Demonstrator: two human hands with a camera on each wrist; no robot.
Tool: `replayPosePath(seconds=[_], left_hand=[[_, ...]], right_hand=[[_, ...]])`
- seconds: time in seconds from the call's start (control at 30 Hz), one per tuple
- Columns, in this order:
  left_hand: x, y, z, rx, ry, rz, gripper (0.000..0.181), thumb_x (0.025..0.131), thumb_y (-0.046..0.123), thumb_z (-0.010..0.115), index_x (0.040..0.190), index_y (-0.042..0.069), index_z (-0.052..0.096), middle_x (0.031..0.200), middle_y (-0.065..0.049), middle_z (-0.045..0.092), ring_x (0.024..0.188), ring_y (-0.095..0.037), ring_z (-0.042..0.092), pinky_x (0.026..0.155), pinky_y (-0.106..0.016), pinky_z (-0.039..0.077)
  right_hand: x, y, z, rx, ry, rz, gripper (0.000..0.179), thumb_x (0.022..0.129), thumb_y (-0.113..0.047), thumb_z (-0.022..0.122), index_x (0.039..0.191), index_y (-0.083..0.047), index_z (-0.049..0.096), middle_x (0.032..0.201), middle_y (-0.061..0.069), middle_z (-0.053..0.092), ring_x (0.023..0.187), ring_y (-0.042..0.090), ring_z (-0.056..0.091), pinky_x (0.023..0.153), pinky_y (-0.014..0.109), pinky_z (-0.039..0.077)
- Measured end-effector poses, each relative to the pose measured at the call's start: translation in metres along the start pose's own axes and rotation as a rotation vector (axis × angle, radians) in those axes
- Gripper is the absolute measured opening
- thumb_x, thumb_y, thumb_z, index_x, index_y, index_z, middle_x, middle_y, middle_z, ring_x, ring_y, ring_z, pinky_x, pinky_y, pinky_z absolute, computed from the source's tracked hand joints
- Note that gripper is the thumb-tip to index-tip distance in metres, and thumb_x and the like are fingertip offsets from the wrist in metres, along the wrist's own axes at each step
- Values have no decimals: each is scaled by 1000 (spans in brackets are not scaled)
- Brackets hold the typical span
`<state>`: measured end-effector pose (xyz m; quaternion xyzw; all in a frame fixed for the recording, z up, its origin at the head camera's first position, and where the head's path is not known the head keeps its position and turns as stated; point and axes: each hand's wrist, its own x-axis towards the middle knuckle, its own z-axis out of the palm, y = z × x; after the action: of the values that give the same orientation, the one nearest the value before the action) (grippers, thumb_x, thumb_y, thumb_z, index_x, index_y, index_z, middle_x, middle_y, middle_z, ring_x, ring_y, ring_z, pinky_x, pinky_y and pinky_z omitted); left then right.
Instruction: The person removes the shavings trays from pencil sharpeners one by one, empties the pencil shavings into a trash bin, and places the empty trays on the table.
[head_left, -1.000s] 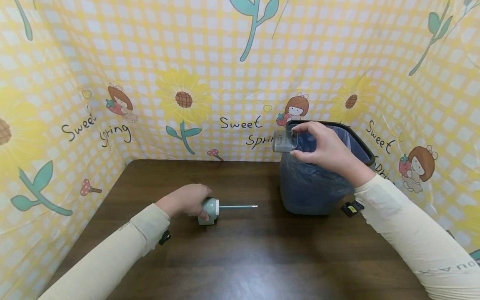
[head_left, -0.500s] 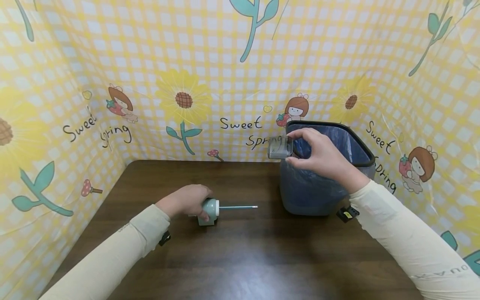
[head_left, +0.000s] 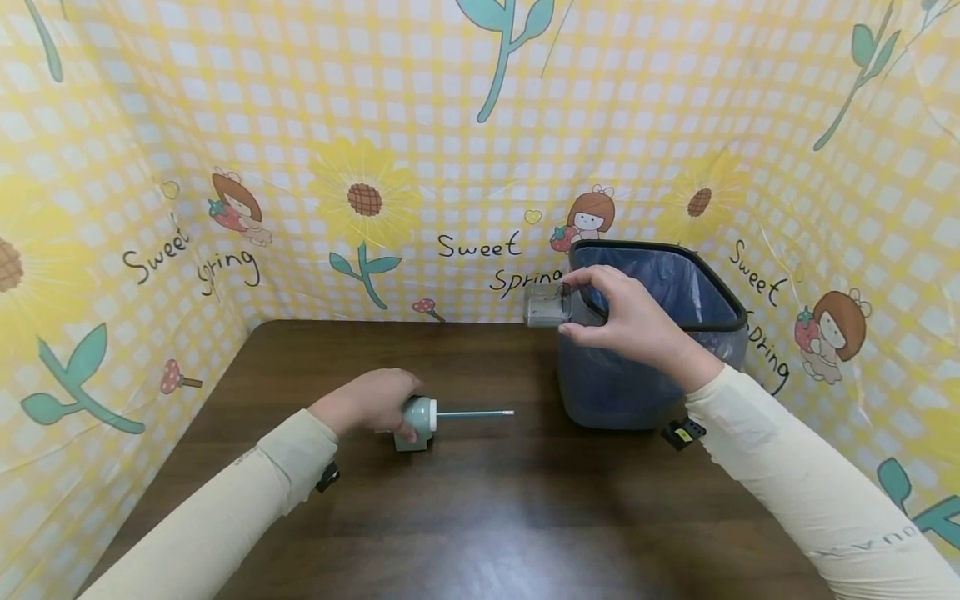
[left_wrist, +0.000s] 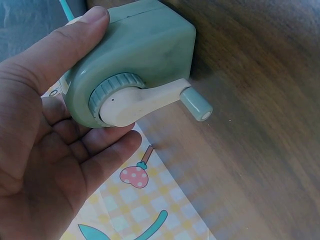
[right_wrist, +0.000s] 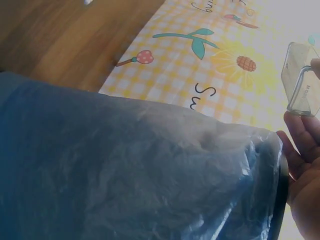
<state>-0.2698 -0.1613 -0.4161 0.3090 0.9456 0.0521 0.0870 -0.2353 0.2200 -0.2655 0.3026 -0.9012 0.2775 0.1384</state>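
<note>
My left hand [head_left: 372,400] grips a green crank pencil sharpener [head_left: 417,421] on the table, thumb on one side and fingers round the other. In the left wrist view, its white crank arm [left_wrist: 150,98] ends in a green knob. A light blue pencil [head_left: 476,413] sticks out of the sharpener to the right. With thumb and fingertips, my right hand [head_left: 626,321] pinches a clear plastic shavings box [head_left: 546,305] in the air, just left of the bin's rim. The right wrist view catches that clear box [right_wrist: 300,87] and part of the hand at its right edge.
A trash bin [head_left: 615,392] with a black rim and a blue liner stands at the table's back right, partly behind my right hand. The brown wooden table [head_left: 450,517] meets a yellow checked cloth [head_left: 450,125] at the back and sides.
My right hand has moved left and down with the clear shavings box, from over the bin's rim to beside it. My left hand and the sharpener have kept still.
</note>
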Motion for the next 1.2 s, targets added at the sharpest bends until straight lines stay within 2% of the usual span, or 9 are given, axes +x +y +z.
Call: replayPosePath(seconds=[0.47, 0.77, 1.03, 1.2], left_hand=[[-1, 0, 0, 8, 3, 13, 64, 73, 44, 92, 121, 9, 70, 111, -2, 71, 89, -13, 60, 82, -38, 55], [0, -1, 0, 0, -3, 3, 65, 72, 44, 93, 123, 9, 69, 114, -3, 71, 92, -14, 61, 83, -38, 55], [1, -2, -1, 6, 0, 0, 65, 72, 43, 93, 123, 10, 70, 112, -2, 71, 90, -13, 61, 82, -37, 55], [0, -1, -1, -5, -4, 14, 62, 72, 41, 93, 120, 10, 70, 106, 1, 70, 88, -13, 60, 80, -37, 54]], right_hand=[[0, -2, 11, 11, -7, -29, 55, 84, -31, 85, 131, -14, 62, 126, -3, 63, 124, 17, 55, 106, 48, 45], [-5, -6, 19, 30, -32, -23, 56, 84, -31, 85, 133, -16, 60, 128, -3, 62, 127, 17, 53, 107, 49, 45], [-9, -10, 27, 56, -28, -69, 56, 84, -29, 85, 133, -14, 61, 127, -2, 62, 124, 18, 55, 105, 55, 45], [-10, -12, 32, 68, -40, -62, 54, 85, -29, 84, 132, -19, 60, 126, -4, 61, 124, 17, 55, 106, 52, 45]])
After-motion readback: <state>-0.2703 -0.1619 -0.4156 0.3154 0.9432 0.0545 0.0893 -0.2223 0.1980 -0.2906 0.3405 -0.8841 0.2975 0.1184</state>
